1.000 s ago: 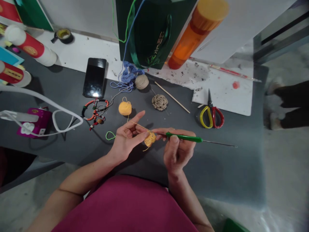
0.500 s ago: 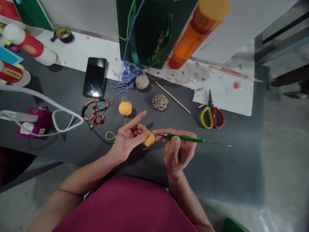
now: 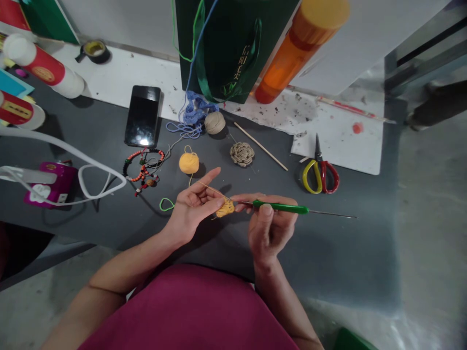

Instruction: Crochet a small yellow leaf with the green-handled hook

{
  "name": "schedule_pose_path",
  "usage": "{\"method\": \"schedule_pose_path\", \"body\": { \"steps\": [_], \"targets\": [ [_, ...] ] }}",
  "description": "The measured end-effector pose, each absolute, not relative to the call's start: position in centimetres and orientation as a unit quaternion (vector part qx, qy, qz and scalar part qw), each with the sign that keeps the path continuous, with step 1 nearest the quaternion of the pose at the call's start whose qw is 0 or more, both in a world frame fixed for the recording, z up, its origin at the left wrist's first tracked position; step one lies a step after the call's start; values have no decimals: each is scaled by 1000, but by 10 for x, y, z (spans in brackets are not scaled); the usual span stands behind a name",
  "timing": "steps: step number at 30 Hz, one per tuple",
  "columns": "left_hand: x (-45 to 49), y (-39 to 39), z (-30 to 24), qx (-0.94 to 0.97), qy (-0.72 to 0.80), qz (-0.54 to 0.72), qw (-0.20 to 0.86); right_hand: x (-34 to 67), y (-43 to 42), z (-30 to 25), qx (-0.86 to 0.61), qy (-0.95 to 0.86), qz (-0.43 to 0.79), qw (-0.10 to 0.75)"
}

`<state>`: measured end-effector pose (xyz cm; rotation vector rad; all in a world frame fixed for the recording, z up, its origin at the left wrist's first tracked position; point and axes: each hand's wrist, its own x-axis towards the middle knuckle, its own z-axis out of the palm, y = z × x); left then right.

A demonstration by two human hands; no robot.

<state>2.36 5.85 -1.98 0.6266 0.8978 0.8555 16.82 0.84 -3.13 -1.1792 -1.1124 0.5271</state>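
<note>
A small yellow crochet piece (image 3: 225, 208) is pinched between the thumb and fingers of my left hand (image 3: 195, 204), whose index finger stretches out with yellow yarn running over it. That yarn leads back to a yellow yarn ball (image 3: 188, 163) just beyond the hand. My right hand (image 3: 272, 223) is closed around the green handle of a crochet hook (image 3: 288, 208). One metal end of the hook reaches the crochet piece; the other points right. Its very tip is too small to make out.
Beyond my hands lie a beige crocheted flower (image 3: 242, 154), a beige yarn ball (image 3: 215, 123), a wooden stick (image 3: 260, 146) and scissors (image 3: 320, 170). Left are a phone (image 3: 143, 116), a beaded bracelet (image 3: 142, 167) and a purple box (image 3: 51, 183). A dark green bag (image 3: 226, 53) and an orange tube (image 3: 299, 53) stand behind.
The yellow crochet piece has turned slightly in my left fingers. The hook's right end has swung up a little. Both hands stay almost in place.
</note>
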Motion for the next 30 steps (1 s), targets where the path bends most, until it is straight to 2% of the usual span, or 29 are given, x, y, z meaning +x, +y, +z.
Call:
{"method": "schedule_pose_path", "body": {
  "steps": [8,14,18,21,24,27,30],
  "targets": [
    [25,59,-21,286,428,401,758,169,12,-31,-498,-559,180,638],
    [26,58,-19,359,439,416,711,169,8,-34,-509,-570,167,622],
    [24,53,-15,478,481,427,599,167,4,-33,-596,-483,230,599],
    [21,51,-14,571,495,438,487,161,4,-33,-580,-456,240,630],
    [19,51,-14,620,486,445,425,154,6,-35,-560,-425,258,663],
    [20,53,-15,586,492,450,460,149,9,-35,-550,-424,240,678],
    [22,57,-17,468,481,451,588,148,10,-37,-518,-515,146,667]
  ]
}}
